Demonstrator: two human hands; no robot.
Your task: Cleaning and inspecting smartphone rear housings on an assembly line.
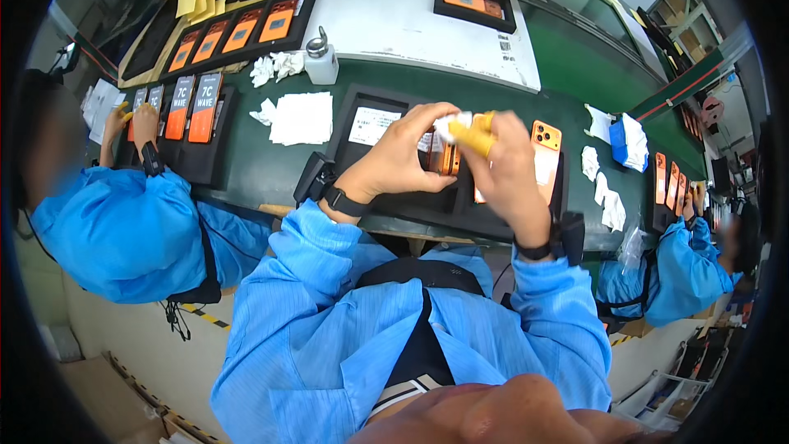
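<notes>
My left hand [389,158] is closed around an orange phone [449,161], held tilted on edge above a black tray [348,112]. Yellow finger covers are on the fingers of my right hand [513,171], which is slightly blurred. Those fingers pinch a crumpled white wipe [454,125] against the upper end of the phone. Beneath and beside my right hand, orange phones lie in the tray; one with a camera bump [546,138] shows at the right. A white printed label [374,126] is in the tray's left part.
A pump bottle [321,62], a stack of white wipes [302,119] and crumpled wipes [608,201] lie on the green table. Black trays of orange phones [240,30] stand behind. Co-workers in blue sit at left [131,230] and right [674,275], handling phones.
</notes>
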